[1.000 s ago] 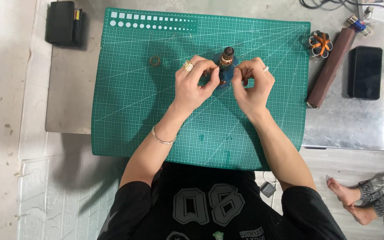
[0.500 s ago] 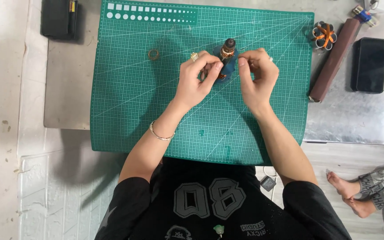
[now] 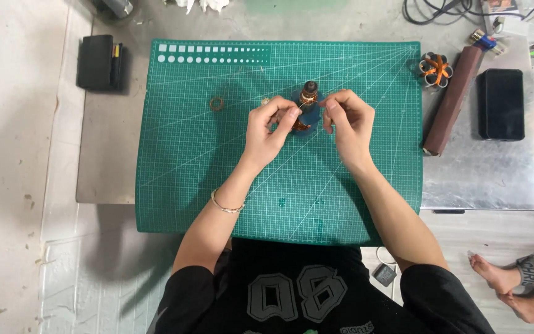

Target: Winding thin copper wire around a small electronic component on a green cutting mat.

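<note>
Both hands meet over a green cutting mat. Between them stands a small motor rotor with copper windings and a dark shaft end pointing away from me. My left hand pinches at the rotor's lower left side, and its fingers hide most of the winding. My right hand pinches a thin copper wire that runs from the rotor to its fingertips. A small metal ring lies on the mat left of the hands.
A second copper-wound rotor, a brown cylindrical roll and a black phone lie on the metal plate at right. A black case sits far left. Cables run along the top right. Another person's bare feet show at bottom right.
Both hands have stayed on the rotor while the fingers shifted. The right hand now pinches a wire drawn out beside the rotor's top.
</note>
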